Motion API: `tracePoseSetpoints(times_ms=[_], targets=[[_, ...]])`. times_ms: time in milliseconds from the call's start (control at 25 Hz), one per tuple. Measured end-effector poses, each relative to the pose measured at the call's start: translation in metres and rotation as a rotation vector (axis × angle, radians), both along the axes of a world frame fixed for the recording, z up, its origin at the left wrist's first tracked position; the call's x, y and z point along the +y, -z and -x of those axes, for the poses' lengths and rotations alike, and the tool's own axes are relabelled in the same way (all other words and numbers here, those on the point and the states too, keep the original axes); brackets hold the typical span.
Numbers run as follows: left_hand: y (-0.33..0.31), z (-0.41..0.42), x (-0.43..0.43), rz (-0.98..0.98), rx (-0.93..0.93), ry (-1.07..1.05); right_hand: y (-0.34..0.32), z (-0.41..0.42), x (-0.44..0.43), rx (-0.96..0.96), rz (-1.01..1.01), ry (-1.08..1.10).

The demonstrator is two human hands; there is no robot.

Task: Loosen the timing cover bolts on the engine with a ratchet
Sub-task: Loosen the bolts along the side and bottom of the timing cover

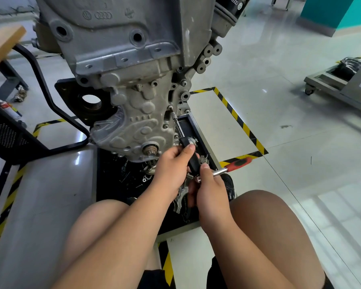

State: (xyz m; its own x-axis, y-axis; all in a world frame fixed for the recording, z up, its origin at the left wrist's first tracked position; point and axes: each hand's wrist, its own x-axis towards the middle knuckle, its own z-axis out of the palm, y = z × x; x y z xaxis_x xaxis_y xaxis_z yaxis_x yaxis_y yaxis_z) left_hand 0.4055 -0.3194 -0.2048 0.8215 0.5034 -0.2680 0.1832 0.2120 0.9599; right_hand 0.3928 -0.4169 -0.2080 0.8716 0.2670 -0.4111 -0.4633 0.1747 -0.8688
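A grey cast engine [121,59] stands upright with its ribbed timing cover [133,126] facing me. A long black extension bar [180,130] runs from a bolt [171,108] on the cover's right edge down to my hands. My left hand [173,165] grips the thick black lower part of the bar. My right hand [208,184] holds the head end of a ratchet [227,166], whose red and black handle points right over the floor tape. The ratchet head is hidden between my fingers.
A black tray [193,130] under the engine holds several loose metal parts. A black metal stand [13,132] and a wooden tabletop [2,44] are at left. Yellow-black tape [238,119] marks the floor. A wheeled cart [342,84] stands at right. My knees fill the foreground.
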Motion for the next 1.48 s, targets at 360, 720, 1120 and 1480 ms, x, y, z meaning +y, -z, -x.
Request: tracePoseSetpoints(times_ms=[360,720,1120,1480], targets=[[-0.003,0.000,-0.004,-0.030,0.094,-0.053,-0.005,0.001,0.005,0.230,-0.282,-0.028],[-0.001,0.000,-0.002,-0.009,0.011,-0.031,-0.001,0.001,0.004,0.167,-0.164,-0.005],[-0.004,-0.001,0.004,-0.156,0.037,-0.045,0.004,0.003,-0.001,-0.506,0.330,-0.031],[0.002,0.001,-0.002,-0.076,-0.002,0.029,-0.010,-0.002,0.006,0.468,-0.442,-0.060]])
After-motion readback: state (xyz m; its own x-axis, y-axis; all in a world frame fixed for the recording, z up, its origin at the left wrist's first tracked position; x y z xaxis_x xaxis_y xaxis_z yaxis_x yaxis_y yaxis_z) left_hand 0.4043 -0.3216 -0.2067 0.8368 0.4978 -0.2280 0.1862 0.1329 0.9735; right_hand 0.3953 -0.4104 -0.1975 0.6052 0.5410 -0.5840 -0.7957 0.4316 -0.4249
